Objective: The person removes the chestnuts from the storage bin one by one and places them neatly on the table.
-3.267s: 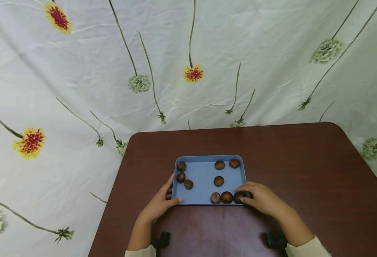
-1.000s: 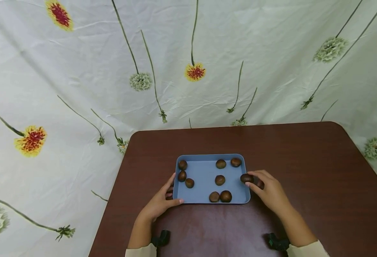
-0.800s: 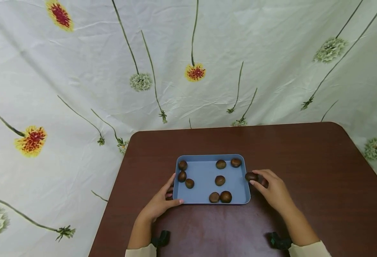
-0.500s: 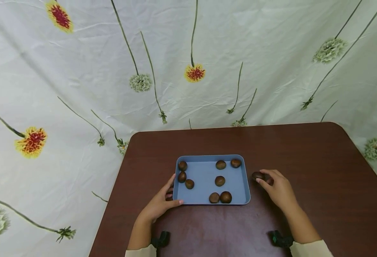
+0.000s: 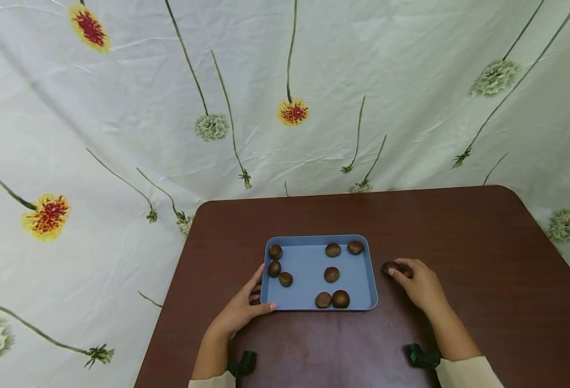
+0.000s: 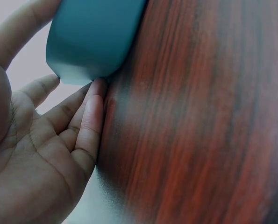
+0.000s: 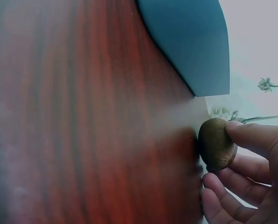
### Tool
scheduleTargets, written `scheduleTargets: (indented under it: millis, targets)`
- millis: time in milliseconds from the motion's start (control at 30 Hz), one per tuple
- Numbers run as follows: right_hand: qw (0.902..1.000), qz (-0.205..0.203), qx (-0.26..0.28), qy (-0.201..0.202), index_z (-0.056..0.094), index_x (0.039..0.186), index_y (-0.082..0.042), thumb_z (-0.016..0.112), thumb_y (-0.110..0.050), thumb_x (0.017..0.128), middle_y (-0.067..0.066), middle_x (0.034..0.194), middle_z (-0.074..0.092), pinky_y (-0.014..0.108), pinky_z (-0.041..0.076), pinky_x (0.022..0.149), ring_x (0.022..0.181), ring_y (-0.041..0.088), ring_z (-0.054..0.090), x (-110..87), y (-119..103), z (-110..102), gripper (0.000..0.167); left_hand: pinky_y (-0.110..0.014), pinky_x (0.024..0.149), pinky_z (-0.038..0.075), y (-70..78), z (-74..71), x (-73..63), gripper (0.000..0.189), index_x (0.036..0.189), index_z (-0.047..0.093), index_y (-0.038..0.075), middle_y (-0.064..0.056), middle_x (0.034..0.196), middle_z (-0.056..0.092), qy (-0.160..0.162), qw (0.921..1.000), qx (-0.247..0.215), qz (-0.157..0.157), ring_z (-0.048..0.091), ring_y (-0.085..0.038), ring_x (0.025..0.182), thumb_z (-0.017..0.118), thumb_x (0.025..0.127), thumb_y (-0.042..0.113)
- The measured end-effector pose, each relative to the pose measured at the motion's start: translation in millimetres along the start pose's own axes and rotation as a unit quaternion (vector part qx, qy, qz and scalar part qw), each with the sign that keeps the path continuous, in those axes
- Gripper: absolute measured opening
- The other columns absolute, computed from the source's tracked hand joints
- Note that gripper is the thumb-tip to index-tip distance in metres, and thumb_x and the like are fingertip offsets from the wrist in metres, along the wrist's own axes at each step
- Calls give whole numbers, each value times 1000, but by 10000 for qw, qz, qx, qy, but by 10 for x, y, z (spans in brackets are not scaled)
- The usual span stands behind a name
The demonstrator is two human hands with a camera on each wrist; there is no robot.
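A blue tray [image 5: 304, 269] stands on the table, with several brown chestnuts lying in it, such as a larger one [image 5: 340, 299] by its front wall. At the tray's front left corner is my left hand [image 5: 238, 310], thumb on the rim and fingers against the outer side; the left wrist view shows the tray wall [image 6: 94, 42] between them. Right of the tray, my right hand [image 5: 420, 285] pinches a dark brown chestnut [image 5: 390, 267] between thumb and fingers. Up close in the right wrist view, that chestnut [image 7: 216, 142] is at the table surface; whether it touches is unclear.
The dark reddish-brown table [image 5: 459, 242] extends around the tray on every side. Behind it hangs a white cloth [image 5: 411, 81] printed with flowers. Each wrist wears a black camera mount, such as the right one [image 5: 423, 357].
My right hand has lifted the chestnut from the tray's front right corner, carried it over the right rim and lowered it to the table beside the tray. My left hand stays at the tray.
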State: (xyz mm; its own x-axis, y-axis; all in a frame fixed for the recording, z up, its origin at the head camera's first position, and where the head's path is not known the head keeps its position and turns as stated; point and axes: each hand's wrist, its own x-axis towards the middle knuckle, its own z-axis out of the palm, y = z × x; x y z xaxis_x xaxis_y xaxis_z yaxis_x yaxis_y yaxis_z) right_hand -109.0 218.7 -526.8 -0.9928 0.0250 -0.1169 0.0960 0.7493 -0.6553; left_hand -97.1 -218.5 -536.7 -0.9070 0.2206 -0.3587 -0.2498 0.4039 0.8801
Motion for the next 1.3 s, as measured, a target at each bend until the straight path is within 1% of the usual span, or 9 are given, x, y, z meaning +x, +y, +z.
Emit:
scheduleTargets:
  millis: [100, 233, 333, 533, 667, 833, 1000, 1133, 1300]
  targets:
    - [10000, 67, 43, -36, 59, 138, -3, 60, -39, 102, 23, 128, 61, 51, 50, 84, 106, 35, 63, 40, 16, 1, 51, -57, 107, 42, -2, -3, -3, 101, 159, 19, 47, -10, 160, 38, 11, 10000, 10, 7, 45, -36, 137, 84, 84, 31]
    - [9999, 34, 100, 9, 59, 139, -4, 61, -38, 102, 22, 129, 61, 52, 50, 85, 108, 36, 63, 83, 41, 5, 50, -55, 105, 45, -10, -3, -2, 100, 158, 19, 49, -11, 159, 39, -41, 10000, -5, 31, 46, -36, 136, 84, 84, 32]
    - [9999, 0, 150, 33, 59, 139, -6, 62, -37, 102, 21, 128, 61, 51, 50, 85, 106, 34, 63, 93, 56, 13, 49, -53, 104, 46, -11, 0, -1, 100, 158, 19, 49, -11, 159, 39, -51, 10000, -29, 40, 47, -35, 136, 84, 84, 32]
    - [9998, -74, 139, 73, 59, 140, -8, 62, -36, 102, 17, 124, 63, 42, 47, 80, 97, 27, 62, 73, 65, 28, 47, -54, 104, 46, -4, 7, -12, 100, 158, 19, 49, -11, 160, 38, -28, 10000, -48, 20, 46, -36, 136, 84, 84, 31]
    - [9998, -77, 178, 54, 58, 141, -9, 61, -37, 102, 17, 124, 63, 44, 47, 81, 98, 27, 62, 62, 74, 22, 48, -51, 102, 48, -9, 9, -6, 100, 158, 20, 49, -10, 160, 38, -14, 10000, -88, 35, 47, -36, 135, 84, 84, 29]
    - [9995, -45, 307, 2, 53, 146, -6, 59, -43, 102, 20, 132, 59, 44, 49, 83, 107, 31, 64, 52, 88, 7, 58, -50, 101, 49, -14, 16, -1, 100, 158, 20, 49, -10, 160, 37, 7, 9999, -120, 37, 47, -35, 135, 84, 84, 29]
    - [9986, -6, 531, -35, 49, 149, -4, 62, -42, 101, 23, 142, 53, 48, 52, 89, 117, 37, 63, 36, 91, 4, 62, -50, 101, 49, -19, 19, -9, 100, 158, 20, 49, -11, 159, 38, 26, 9999, -127, 36, 48, -35, 135, 84, 84, 29]
    - [9982, 43, 599, -76, 48, 150, -5, 63, -42, 100, 22, 145, 50, 53, 51, 94, 121, 39, 60, 25, 93, 8, 64, -51, 101, 49, -20, 21, -11, 100, 158, 21, 49, -11, 159, 39, 52, 9999, -132, 36, 48, -35, 136, 84, 84, 28]
    - [9976, 82, 671, -174, 44, 152, -5, 62, -45, 100, 23, 150, 46, 55, 49, 96, 126, 40, 57, 20, 117, -10, 68, -53, 102, 48, -5, 23, -16, 99, 158, 21, 49, -11, 158, 40, 96, 9999, -81, 25, 49, -35, 135, 85, 84, 30]
